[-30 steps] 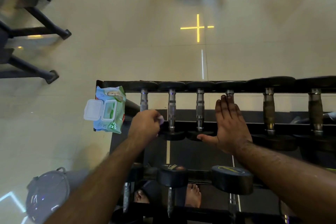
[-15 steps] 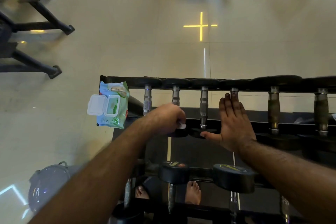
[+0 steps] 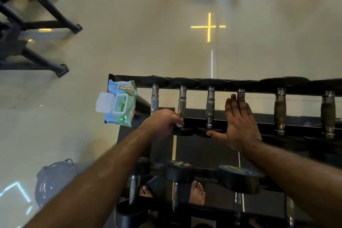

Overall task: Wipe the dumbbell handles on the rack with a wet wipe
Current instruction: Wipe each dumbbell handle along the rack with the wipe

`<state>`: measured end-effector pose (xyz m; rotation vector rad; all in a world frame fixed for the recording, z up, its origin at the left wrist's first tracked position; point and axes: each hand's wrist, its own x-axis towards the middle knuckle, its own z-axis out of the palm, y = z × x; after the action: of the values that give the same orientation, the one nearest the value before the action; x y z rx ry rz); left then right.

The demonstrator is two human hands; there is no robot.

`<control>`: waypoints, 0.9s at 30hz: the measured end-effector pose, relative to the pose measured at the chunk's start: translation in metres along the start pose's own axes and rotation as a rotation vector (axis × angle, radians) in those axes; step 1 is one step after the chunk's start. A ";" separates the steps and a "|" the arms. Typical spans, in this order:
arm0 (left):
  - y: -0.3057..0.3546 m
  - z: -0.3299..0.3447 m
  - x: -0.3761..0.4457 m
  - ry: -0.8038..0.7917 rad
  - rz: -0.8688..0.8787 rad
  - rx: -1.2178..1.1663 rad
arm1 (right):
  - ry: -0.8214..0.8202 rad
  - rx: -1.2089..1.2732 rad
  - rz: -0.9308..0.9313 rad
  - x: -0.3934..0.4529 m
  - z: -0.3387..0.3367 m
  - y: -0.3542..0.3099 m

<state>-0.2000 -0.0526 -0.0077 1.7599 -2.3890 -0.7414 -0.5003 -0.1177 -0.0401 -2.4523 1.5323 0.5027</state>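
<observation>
On the rack's (image 3: 185, 77) top tier, second handle (image 3: 182, 103) from left | left hand (image 3: 162, 124) clenched on wet wipe (image 3: 179, 125) at its near end | right hand (image 3: 240, 126) flat, released, resting on fourth dumbbell | progress judged early; handles farther right and lower tier unwiped | wipe pack (image 3: 120, 105) at left end.

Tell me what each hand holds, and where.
The left hand pinches a white wet wipe against the near end of the second dumbbell handle. The right hand holds nothing, lying flat.
</observation>
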 end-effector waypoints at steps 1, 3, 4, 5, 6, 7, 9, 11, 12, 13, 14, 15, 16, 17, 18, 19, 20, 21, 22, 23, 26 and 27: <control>-0.002 -0.002 -0.010 0.091 -0.093 -0.108 | -0.003 0.001 0.002 0.001 -0.002 -0.001; 0.002 -0.008 -0.026 0.322 -0.300 -0.366 | -0.019 0.009 0.006 0.002 -0.005 -0.002; 0.007 -0.010 -0.033 0.408 -0.390 -0.484 | -0.026 0.015 0.009 0.003 -0.006 -0.003; 0.014 -0.014 -0.038 0.470 -0.459 -0.571 | -0.032 0.021 0.016 0.002 -0.008 -0.003; 0.020 -0.017 -0.041 0.509 -0.501 -0.629 | -0.035 0.030 0.027 0.001 -0.008 -0.003; 0.024 -0.021 -0.045 0.528 -0.527 -0.669 | -0.032 0.043 0.037 -0.002 -0.010 -0.005; 0.028 -0.028 -0.053 0.561 -0.553 -0.707 | 0.001 0.067 0.000 -0.012 -0.015 -0.019; 0.028 -0.033 -0.062 0.587 -0.567 -0.661 | 0.034 0.064 -0.175 -0.020 -0.023 -0.050; 0.028 -0.035 -0.066 0.598 -0.571 -0.614 | 0.047 0.049 -0.284 -0.020 -0.029 -0.071; 0.029 -0.038 -0.070 0.616 -0.574 -0.566 | 0.053 0.022 -0.377 -0.018 -0.036 -0.095; 0.030 -0.040 -0.073 0.644 -0.583 -0.529 | 0.046 -0.020 -0.445 -0.013 -0.044 -0.118; 0.031 -0.043 -0.077 0.679 -0.599 -0.505 | 0.030 -0.069 -0.481 -0.008 -0.052 -0.142; 0.032 -0.045 -0.081 0.716 -0.619 -0.500 | 0.015 -0.112 -0.486 -0.002 -0.059 -0.162; 0.032 -0.048 -0.085 0.747 -0.634 -0.503 | -0.006 -0.148 -0.464 0.003 -0.064 -0.178; 0.032 -0.051 -0.089 0.768 -0.646 -0.496 | -0.032 -0.189 -0.427 0.007 -0.069 -0.191; 0.032 -0.053 -0.094 0.773 -0.653 -0.469 | -0.060 -0.242 -0.389 0.010 -0.072 -0.200; 0.033 -0.055 -0.100 0.766 -0.649 -0.433 | -0.088 -0.303 -0.355 0.012 -0.072 -0.207; 0.033 -0.057 -0.105 0.754 -0.636 -0.395 | -0.108 -0.351 -0.331 0.015 -0.072 -0.211; 0.033 -0.058 -0.109 0.736 -0.624 -0.364 | -0.122 -0.379 -0.319 0.017 -0.072 -0.214; 0.034 -0.058 -0.113 0.713 -0.617 -0.338 | -0.128 -0.377 -0.314 0.018 -0.070 -0.216; 0.035 -0.057 -0.120 0.657 -0.626 -0.306 | -0.086 -0.242 -0.321 0.020 -0.060 -0.214; 0.035 -0.057 -0.121 0.648 -0.634 -0.309 | -0.052 -0.183 -0.331 0.018 -0.056 -0.209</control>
<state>-0.1712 0.0472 0.0830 2.1798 -1.2481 -0.4380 -0.2958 -0.0606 0.0030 -2.7324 1.0697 0.6602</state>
